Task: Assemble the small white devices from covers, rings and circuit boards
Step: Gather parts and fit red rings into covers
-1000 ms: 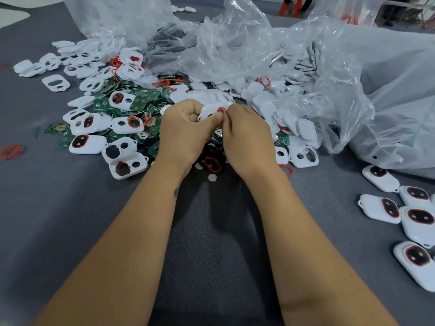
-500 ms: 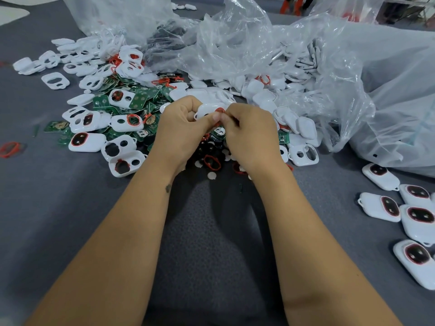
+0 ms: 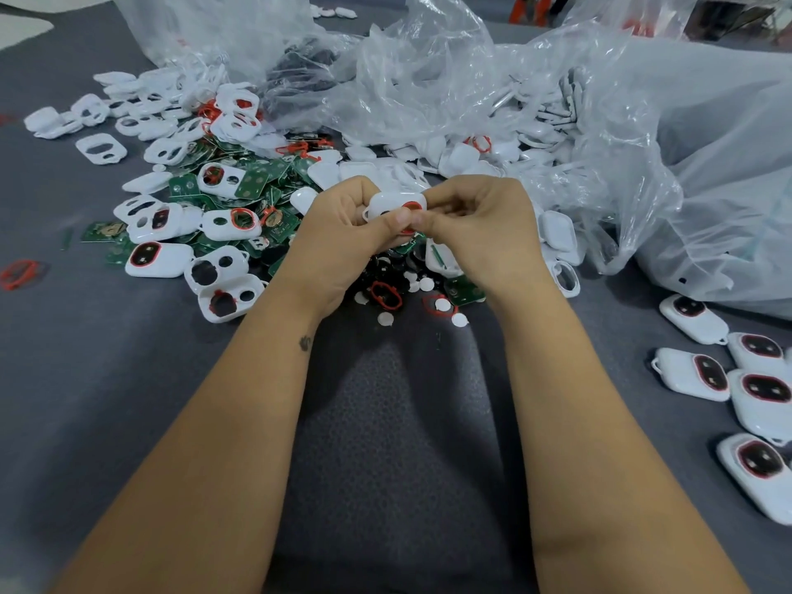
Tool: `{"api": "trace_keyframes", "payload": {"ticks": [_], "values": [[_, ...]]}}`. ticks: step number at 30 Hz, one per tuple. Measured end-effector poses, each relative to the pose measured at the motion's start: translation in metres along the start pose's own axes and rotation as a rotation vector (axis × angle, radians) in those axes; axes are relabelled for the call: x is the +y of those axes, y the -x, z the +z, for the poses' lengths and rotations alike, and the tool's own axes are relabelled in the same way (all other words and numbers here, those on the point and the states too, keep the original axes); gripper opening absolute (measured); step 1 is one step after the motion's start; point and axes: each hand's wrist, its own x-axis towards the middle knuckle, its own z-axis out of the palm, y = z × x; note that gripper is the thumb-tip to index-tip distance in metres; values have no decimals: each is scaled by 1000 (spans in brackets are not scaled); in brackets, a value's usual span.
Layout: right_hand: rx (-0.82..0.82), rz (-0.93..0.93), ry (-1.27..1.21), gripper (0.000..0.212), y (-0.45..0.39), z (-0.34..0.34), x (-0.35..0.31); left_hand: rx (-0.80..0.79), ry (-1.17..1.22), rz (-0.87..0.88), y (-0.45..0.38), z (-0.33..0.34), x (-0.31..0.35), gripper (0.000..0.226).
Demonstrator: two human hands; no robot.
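Grey table surface (image 3: 107, 400) fills the view. Crumpled clear plastic bags (image 3: 643, 135) lie across the far and right side, with white parts partly inside them. Left of centre, a loose heap of white covers (image 3: 158, 259) mixed with green circuit boards (image 3: 253, 184) and red rings (image 3: 17, 274); one ring lies alone at the far left edge. At right, a group of finished white devices (image 3: 692, 375), well apart from the heap. Both forearms reach in from the bottom. Left hand (image 3: 338, 237) and right hand (image 3: 484, 233) meet at centre above the table, both closed on one white cover (image 3: 392, 203). A red ring (image 3: 412, 206) sits at that cover's opening, pinched between the thumbs. Small white round discs (image 3: 459, 320) lie scattered below the hands.
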Motion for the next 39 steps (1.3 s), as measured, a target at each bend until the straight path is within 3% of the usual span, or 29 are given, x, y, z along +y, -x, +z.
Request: {"api": "trace_keyframes", "payload": {"ticks": [7,14,26,33,39], "values": [[0,37,-127,13,-1,2,2,45,63,10,-1,1,2,5],[-102,69,-254,10,-1,2,4,26,113,-18,-3,-3,1,5],[-89,60,-509,8,0,9,4,103,143,49,-4,-3,-1,20],[-65,-76,-413,15,2,9,1,79,32,191,-3,-2,2,25],[25,-57,-332,9,2,13,2,146,-129,265,-4,4,-2,18]]}}
